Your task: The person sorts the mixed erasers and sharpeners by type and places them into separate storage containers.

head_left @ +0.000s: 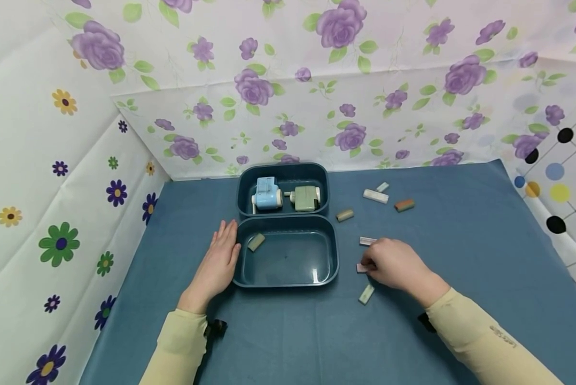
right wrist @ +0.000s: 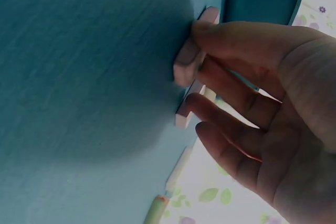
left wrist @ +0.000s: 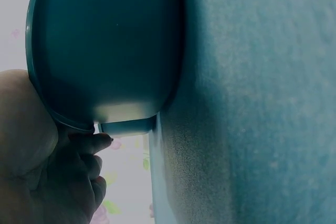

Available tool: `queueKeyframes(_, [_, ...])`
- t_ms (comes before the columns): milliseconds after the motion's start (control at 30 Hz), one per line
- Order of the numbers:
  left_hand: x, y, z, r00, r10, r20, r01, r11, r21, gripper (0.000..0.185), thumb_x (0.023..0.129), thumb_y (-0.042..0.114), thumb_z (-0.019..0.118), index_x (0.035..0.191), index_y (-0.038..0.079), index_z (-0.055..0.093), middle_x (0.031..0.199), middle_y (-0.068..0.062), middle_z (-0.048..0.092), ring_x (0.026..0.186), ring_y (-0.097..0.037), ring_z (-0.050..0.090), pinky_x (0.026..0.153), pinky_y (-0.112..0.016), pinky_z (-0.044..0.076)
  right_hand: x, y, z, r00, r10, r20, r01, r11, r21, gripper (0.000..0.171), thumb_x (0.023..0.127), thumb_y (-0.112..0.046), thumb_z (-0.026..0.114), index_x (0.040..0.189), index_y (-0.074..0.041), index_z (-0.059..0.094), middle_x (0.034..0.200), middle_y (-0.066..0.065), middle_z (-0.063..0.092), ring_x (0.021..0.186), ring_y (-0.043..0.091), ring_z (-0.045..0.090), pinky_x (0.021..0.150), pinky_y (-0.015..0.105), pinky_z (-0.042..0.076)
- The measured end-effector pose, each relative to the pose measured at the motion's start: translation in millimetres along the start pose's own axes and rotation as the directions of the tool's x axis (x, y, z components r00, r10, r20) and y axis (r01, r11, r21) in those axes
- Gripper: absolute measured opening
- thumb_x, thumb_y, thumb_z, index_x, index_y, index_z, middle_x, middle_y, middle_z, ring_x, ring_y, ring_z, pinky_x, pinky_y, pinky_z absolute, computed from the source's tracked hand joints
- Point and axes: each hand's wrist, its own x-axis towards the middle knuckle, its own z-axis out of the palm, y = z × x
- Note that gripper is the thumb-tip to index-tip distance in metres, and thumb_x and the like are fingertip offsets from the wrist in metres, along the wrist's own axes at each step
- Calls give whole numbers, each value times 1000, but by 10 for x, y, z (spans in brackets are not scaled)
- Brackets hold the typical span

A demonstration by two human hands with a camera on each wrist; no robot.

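Observation:
My left hand (head_left: 216, 262), fingers straight, rests against the left wall of the front dark teal tray (head_left: 288, 283). In the left wrist view that hand (left wrist: 58, 166) touches the tray's rim from outside. A greenish eraser (head_left: 256, 242) lies inside this tray, near its left end. Right of the tray, my right hand (head_left: 396, 262) pinches a pale pink eraser (head_left: 362, 268) between thumb and forefinger, low over the cloth. The right wrist view shows the thumb along one side of that eraser (right wrist: 188, 61). Next to it lie a white eraser (head_left: 366, 241) and a pale green one (head_left: 366, 294).
Behind the front tray stands a second tray (head_left: 283, 167) with a blue pencil sharpener (head_left: 267, 193) and a green one (head_left: 306, 198). Farther back right lie a tan eraser (head_left: 344, 215), a white one (head_left: 375, 196), a small pale one (head_left: 382, 187) and an orange-green one (head_left: 404, 205).

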Motion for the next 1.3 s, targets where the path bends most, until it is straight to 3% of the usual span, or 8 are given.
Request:
queueKeyframes(200, [-7,-1,-5,1000,-1,-1,1,1000,5,60,117,16,44,168,-5,21,175,-22,19,164,-36,4,131,-58,9,27,-83,11,1000,-7,-14,6,998,-56,49,93,-11,85,60,-23,52,57,-10,31,55,7,28,57,31,28])
queueKeyframes(467, [-3,-6,9,1000,-3,0,3,1000,9,60,117,16,44,168,-5,21,176,-22,19,164,-36,4,131,-58,9,63,-174,-6,999,5,-33,-9,992,-124,39,92,-9,86,63,-19,63,61,-6,56,54,8,43,55,31,41])
queueKeyframes(867, [2,3,10,1000,-5,6,5,1000,-5,60,117,16,44,169,-4,19,176,-21,18,165,-35,3,132,-56,7,100,-245,-16,998,55,-20,-58,981,-184,57,91,-5,85,58,-21,41,55,-3,35,54,12,33,56,32,31])
queueKeyframes(1000, [1,5,4,1000,-6,4,6,1000,-14,60,117,16,44,169,-4,19,176,-21,18,165,-35,3,132,-55,7,108,-240,-24,998,66,-3,-66,983,-169,52,91,-6,85,59,-19,48,55,-2,40,53,13,37,55,32,34])
queueKeyframes(1167, [-2,7,-1,1000,-2,-1,2,1000,-29,60,117,16,44,169,-4,20,176,-21,18,165,-35,3,132,-54,6,99,-222,-39,997,79,21,-76,989,-127,31,91,-8,86,67,-16,69,63,-3,59,54,11,47,55,31,44])
queueKeyframes(1300, [-7,5,-1,1000,-1,-3,0,1000,-31,60,117,15,44,169,-5,20,176,-21,19,164,-37,4,132,-54,6,93,-210,-48,996,82,38,-78,991,-104,30,93,-9,85,68,-17,70,67,-4,64,54,9,49,54,31,43])
